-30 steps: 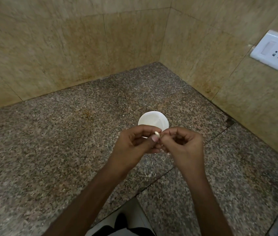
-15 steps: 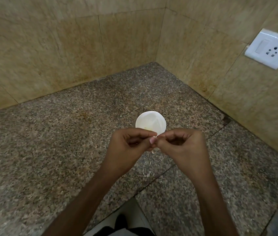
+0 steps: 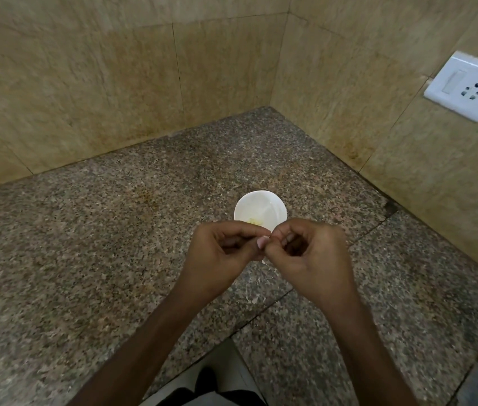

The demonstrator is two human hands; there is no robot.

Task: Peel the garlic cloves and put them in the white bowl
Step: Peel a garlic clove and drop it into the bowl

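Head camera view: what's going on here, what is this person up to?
A person works over a speckled granite counter. The left hand and right hand meet fingertip to fingertip, pinching something small, presumably a garlic clove; it is almost hidden, with only a pale sliver showing below the fingers. Just beyond the hands sits a small round white bowl holding a few yellowish bits. Thin pale peel scraps lie on the counter under the hands.

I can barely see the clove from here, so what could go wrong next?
Both the left hand and right hand pinch the hidden garlic clove short of the white bowl; a slip would likely drop it onto the counter among the peel scraps. A skin shred hanging below the hands may ride into the bowl.
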